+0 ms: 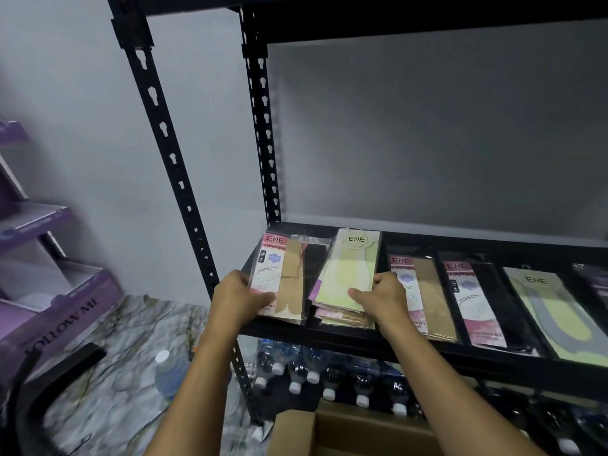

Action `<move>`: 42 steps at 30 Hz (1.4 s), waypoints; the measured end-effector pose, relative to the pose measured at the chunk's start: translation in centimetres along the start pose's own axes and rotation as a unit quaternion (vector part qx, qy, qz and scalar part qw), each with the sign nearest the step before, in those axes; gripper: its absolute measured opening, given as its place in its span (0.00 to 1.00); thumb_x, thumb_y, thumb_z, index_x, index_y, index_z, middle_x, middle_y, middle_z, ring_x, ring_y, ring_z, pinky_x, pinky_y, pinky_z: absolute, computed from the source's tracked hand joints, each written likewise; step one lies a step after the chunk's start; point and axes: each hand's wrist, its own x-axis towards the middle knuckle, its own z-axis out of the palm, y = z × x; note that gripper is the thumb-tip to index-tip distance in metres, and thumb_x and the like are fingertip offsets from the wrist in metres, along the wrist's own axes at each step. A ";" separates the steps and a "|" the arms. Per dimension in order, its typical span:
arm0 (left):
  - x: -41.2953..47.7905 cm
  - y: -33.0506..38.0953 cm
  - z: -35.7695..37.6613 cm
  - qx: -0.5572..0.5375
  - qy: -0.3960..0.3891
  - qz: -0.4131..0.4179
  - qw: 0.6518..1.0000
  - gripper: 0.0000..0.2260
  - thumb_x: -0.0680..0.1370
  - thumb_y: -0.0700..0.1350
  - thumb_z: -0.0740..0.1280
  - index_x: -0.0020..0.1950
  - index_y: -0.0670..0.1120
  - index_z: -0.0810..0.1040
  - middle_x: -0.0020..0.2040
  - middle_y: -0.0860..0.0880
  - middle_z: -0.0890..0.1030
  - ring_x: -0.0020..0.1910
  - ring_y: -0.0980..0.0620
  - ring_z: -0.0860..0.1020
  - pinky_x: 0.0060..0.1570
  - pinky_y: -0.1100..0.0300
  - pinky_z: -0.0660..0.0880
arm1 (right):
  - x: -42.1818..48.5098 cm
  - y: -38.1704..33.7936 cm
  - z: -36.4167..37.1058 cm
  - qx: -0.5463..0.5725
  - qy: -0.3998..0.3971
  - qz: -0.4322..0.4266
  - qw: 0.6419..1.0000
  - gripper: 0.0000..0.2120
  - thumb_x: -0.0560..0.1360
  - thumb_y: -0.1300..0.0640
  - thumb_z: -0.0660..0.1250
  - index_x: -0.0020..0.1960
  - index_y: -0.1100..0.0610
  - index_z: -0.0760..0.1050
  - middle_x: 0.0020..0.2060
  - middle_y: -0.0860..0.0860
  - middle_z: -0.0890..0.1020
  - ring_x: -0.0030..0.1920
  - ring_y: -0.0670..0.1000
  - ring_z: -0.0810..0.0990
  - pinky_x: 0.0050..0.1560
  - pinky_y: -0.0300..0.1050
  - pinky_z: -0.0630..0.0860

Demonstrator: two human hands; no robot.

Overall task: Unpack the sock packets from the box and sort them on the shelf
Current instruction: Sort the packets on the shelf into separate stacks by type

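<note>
nearest, low between the two forearms, an open cardboard box [348, 432] sits on the floor; its contents cannot be made out. just past it, under the hands, capped water bottles [329, 376] lie in a row beneath the black shelf [345, 339]. left of the left forearm a single water bottle [169, 373] stands on the marbled floor [125, 340], and further left sits a purple display carton [56, 291].

the hands are apart, both at the shelf's front edge. the left hand [237, 297] grips a beige sock packet [281, 278] at its lower left side, thumb on top. a black packet [316, 255] shows from behind that packet's right edge. the right hand [383, 296] holds a yellow-green packet [348, 268], thumb across its face and fingers curled at its right edge. this packet tops a small stack of packets [342, 315] resting on the shelf between the hands.

right of the right hand more packets lie flat in a row on the shelf: a second beige packet [424, 294] just beside the hand, then a dark packet [483, 301], then a yellow-and-grey packet [552, 314].

beyond the hands a grey wall [427, 126] stands behind the shelf, and a slotted black upright [177, 179] rises above the left hand.
</note>
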 end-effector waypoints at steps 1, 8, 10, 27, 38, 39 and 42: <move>0.0 -0.2 0.0 -0.021 0.006 0.002 1.000 0.17 0.71 0.44 0.76 0.54 0.46 0.71 0.53 0.46 0.80 0.46 0.48 0.79 0.31 0.61 0.72 | -0.1 0.1 -0.1 0.011 0.002 -0.002 1.000 0.22 0.68 0.60 0.75 0.56 0.60 0.68 0.47 0.52 0.76 0.45 0.51 0.76 0.42 0.44 0.74; -1.0 -1.3 0.0 -0.242 0.029 -0.004 0.970 0.15 0.75 0.38 0.71 0.58 0.48 0.71 0.52 0.45 0.84 0.41 0.45 0.85 0.33 0.53 0.81 | -0.6 0.3 -0.9 0.092 0.034 -0.031 0.995 0.21 0.70 0.63 0.73 0.57 0.54 0.67 0.47 0.54 0.81 0.45 0.54 0.81 0.36 0.45 0.78; -1.7 -1.2 0.1 -0.292 0.036 -0.004 0.956 0.15 0.76 0.37 0.70 0.59 0.47 0.71 0.51 0.45 0.84 0.40 0.46 0.85 0.36 0.51 0.81 | -0.8 0.3 -1.0 0.118 0.025 -0.029 0.992 0.20 0.70 0.62 0.73 0.58 0.55 0.69 0.47 0.54 0.81 0.44 0.53 0.82 0.39 0.48 0.80; -7.9 1.6 3.9 -0.464 -0.017 0.040 0.885 0.13 0.78 0.35 0.67 0.59 0.48 0.72 0.49 0.46 0.84 0.45 0.46 0.84 0.43 0.52 0.83 | -6.4 1.6 -10.0 0.252 0.069 -0.078 0.962 0.07 0.75 0.62 0.68 0.49 0.51 0.76 0.45 0.47 0.82 0.47 0.45 0.80 0.44 0.38 0.77; -11.8 7.6 10.5 -0.480 -0.143 0.028 0.865 0.15 0.78 0.35 0.66 0.63 0.46 0.72 0.51 0.43 0.85 0.46 0.44 0.85 0.41 0.52 0.81 | -6.9 6.6 -17.9 0.245 0.131 -0.031 0.960 0.06 0.75 0.59 0.69 0.52 0.55 0.78 0.46 0.51 0.84 0.49 0.51 0.82 0.52 0.46 0.78; -12.1 8.0 11.0 -0.479 -0.149 0.026 0.865 0.15 0.78 0.35 0.66 0.63 0.46 0.72 0.51 0.43 0.85 0.47 0.44 0.85 0.41 0.52 0.81 | -6.8 7.1 -18.5 0.245 0.136 -0.021 0.960 0.07 0.75 0.59 0.69 0.53 0.56 0.78 0.47 0.51 0.84 0.50 0.51 0.82 0.54 0.48 0.78; -12.8 8.8 12.2 -0.478 -0.166 0.021 0.862 0.15 0.78 0.34 0.66 0.62 0.47 0.72 0.52 0.42 0.85 0.48 0.43 0.85 0.41 0.52 0.82 | -6.7 8.5 -19.9 0.246 0.149 -0.011 0.958 0.07 0.75 0.59 0.69 0.53 0.57 0.79 0.48 0.52 0.84 0.50 0.51 0.82 0.53 0.45 0.77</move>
